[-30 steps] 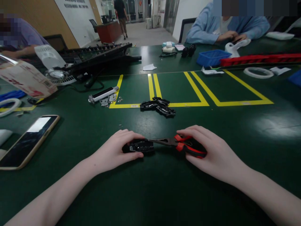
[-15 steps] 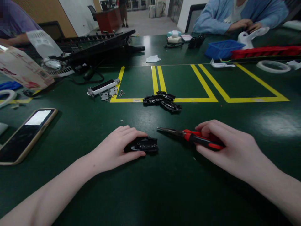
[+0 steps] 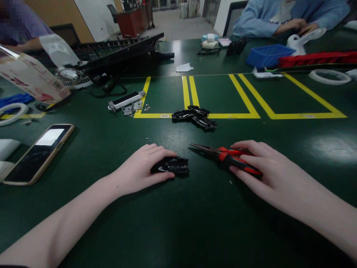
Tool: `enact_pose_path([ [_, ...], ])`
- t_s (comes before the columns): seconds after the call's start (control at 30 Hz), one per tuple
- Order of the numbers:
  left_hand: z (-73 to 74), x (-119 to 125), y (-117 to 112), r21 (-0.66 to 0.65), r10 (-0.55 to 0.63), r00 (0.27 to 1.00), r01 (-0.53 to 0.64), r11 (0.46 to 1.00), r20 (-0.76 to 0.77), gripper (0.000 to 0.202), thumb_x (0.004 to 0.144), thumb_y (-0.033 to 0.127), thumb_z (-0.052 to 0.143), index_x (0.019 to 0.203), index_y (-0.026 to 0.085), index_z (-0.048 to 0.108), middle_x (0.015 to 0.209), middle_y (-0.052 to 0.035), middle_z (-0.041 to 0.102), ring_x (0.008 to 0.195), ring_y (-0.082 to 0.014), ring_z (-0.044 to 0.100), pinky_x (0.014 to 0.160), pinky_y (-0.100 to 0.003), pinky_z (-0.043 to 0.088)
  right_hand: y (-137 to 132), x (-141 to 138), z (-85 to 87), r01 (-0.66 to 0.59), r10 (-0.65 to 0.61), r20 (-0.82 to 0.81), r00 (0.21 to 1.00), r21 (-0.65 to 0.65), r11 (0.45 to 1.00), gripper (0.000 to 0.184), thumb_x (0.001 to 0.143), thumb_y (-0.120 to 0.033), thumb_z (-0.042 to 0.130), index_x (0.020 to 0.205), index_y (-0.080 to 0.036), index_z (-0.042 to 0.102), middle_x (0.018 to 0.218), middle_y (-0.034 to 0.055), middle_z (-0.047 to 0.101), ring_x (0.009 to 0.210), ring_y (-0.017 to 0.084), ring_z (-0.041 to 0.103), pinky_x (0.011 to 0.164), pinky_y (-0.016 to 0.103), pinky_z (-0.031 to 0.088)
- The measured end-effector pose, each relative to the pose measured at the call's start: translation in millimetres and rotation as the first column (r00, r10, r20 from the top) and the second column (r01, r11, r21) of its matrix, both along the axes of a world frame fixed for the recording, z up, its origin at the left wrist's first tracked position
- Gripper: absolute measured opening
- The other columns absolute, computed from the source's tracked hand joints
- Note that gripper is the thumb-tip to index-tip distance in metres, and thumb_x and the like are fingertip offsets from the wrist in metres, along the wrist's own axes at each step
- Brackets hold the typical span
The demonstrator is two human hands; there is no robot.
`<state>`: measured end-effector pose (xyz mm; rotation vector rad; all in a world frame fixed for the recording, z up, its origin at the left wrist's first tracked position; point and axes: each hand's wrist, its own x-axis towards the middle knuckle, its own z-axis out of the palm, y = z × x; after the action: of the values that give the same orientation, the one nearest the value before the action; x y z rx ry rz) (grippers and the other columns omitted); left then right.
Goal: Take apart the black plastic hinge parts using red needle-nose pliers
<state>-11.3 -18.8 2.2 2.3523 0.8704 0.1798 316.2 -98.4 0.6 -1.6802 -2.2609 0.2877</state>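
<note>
My left hand [image 3: 149, 163] is closed around one end of a black plastic housing [image 3: 178, 165], which rests on the green table with its open side up. In my right hand [image 3: 259, 163] are long-nose pliers [image 3: 225, 154] with red and black handles, their jaws together and pointing left past the housing. A tiny metal pin [image 3: 147, 139] lies beyond my left hand. Further away, several similar black housings [image 3: 205, 122] lie piled across the yellow tape line.
At the left lies a phone [image 3: 40, 152]. Metal brackets [image 3: 131, 108] and small nuts [image 3: 147, 107] sit near a silver-and-black bar [image 3: 126, 99]. Across the table are a black frame [image 3: 125, 54], a blue basket [image 3: 269, 56] and a person in a blue sleeve [image 3: 253, 18].
The pliers have turned slightly in my right hand, and its fingers have loosened and extended along the handles. My left hand still holds the housing. The whole view has shifted a little.
</note>
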Motion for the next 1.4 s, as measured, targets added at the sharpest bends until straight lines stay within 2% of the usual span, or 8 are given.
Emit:
enact_pose_path([
  [0.27,0.0,0,1,0.023,-0.008,1.000,0.008,1.000,-0.005,0.039,0.098,0.043,0.063,0.133,0.026,0.059,0.118,-0.0042,0.072,0.106,-0.0249,0.064,0.093,-0.039,0.049,3,-4,-0.2,0.040,-0.046,0.077,0.996,0.076,0.996,0.033,0.092,-0.051,0.052,0.091,-0.026,0.073,0.100,0.0130,0.065,0.089,0.031,0.060,0.069,0.051,0.054],
  [0.57,-1.3,-1,1,0.032,-0.017,1.000,0.017,0.999,0.005,0.039,0.098,0.040,0.064,0.133,0.026,0.058,0.116,-0.0025,0.071,0.105,-0.0231,0.064,0.091,-0.038,0.049,5,0,-5.9,0.054,-0.054,0.034,0.998,0.005,0.999,0.027,0.089,-0.044,0.056,0.096,-0.026,0.074,0.116,0.0148,0.066,0.100,0.037,0.066,0.076,0.060,0.059],
  [0.7,0.1,-1,0,0.025,-0.013,1.000,0.013,1.000,0.002,0.039,0.098,0.041,0.064,0.133,0.026,0.058,0.117,-0.0033,0.071,0.105,-0.0237,0.064,0.092,-0.038,0.049,6,-2,-1.5,0.024,-0.032,0.087,0.996,0.086,0.996,0.024,0.087,-0.046,0.057,0.091,-0.026,0.070,0.111,0.0168,0.065,0.093,0.039,0.065,0.073,0.061,0.057],
  [0.8,0.9,-1,0,0.013,-0.012,1.000,0.012,1.000,0.006,0.039,0.098,0.040,0.064,0.134,0.025,0.058,0.118,-0.0032,0.071,0.107,-0.0238,0.064,0.094,-0.039,0.049,11,1,-2.9,0.011,-0.024,0.086,0.996,0.146,0.989,0.041,0.086,-0.051,0.061,0.118,-0.026,0.066,0.127,0.0185,0.063,0.112,0.045,0.062,0.088,0.065,0.053],
  [0.9,0.7,-1,1,-0.034,0.019,0.999,-0.018,0.999,0.028,0.038,0.096,0.039,0.066,0.132,0.026,0.060,0.118,-0.0027,0.071,0.107,-0.0237,0.064,0.094,-0.039,0.049,17,10,-8.1,0.026,-0.028,0.031,0.999,0.068,0.997,0.073,0.085,-0.061,0.062,0.147,-0.025,0.049,0.139,0.0179,0.061,0.124,0.045,0.059,0.099,0.065,0.050],
  [1.07,2.4,-4,2,-0.180,0.100,0.990,-0.081,0.980,0.103,0.035,0.093,0.041,0.069,0.125,0.026,0.065,0.118,-0.0027,0.071,0.107,-0.0243,0.063,0.092,-0.039,0.049,20,16,-2.8,0.043,-0.037,0.085,0.996,-0.064,0.997,0.077,0.077,-0.067,0.063,0.138,-0.020,0.058,0.128,0.0178,0.066,0.113,0.040,0.064,0.089,0.060,0.057],
  [1.27,9.7,-2,-7,-0.371,0.212,0.956,-0.125,0.920,0.205,0.035,0.093,0.041,0.068,0.122,0.023,0.065,0.110,-0.0031,0.071,0.089,-0.0194,0.064,0.075,-0.032,0.047,6,1,8.5,0.143,-0.124,0.273,0.954,-0.054,0.988,0.064,0.072,-0.058,0.061,0.123,-0.018,0.060,0.115,0.0176,0.068,0.101,0.039,0.068,0.068,0.051,0.061],
  [1.4,9.0,0,-10,-0.434,0.277,0.929,-0.151,0.888,0.244,0.036,0.091,0.040,0.071,0.122,0.023,0.064,0.114,-0.0031,0.071,0.089,-0.0188,0.065,0.073,-0.030,0.046,0,-6,4.1,0.152,-0.141,0.227,0.964,-0.033,0.988,0.048,0.075,-0.055,0.057,0.111,-0.023,0.060,0.101,0.0156,0.070,0.083,0.037,0.070,0.055,0.047,0.057],
])
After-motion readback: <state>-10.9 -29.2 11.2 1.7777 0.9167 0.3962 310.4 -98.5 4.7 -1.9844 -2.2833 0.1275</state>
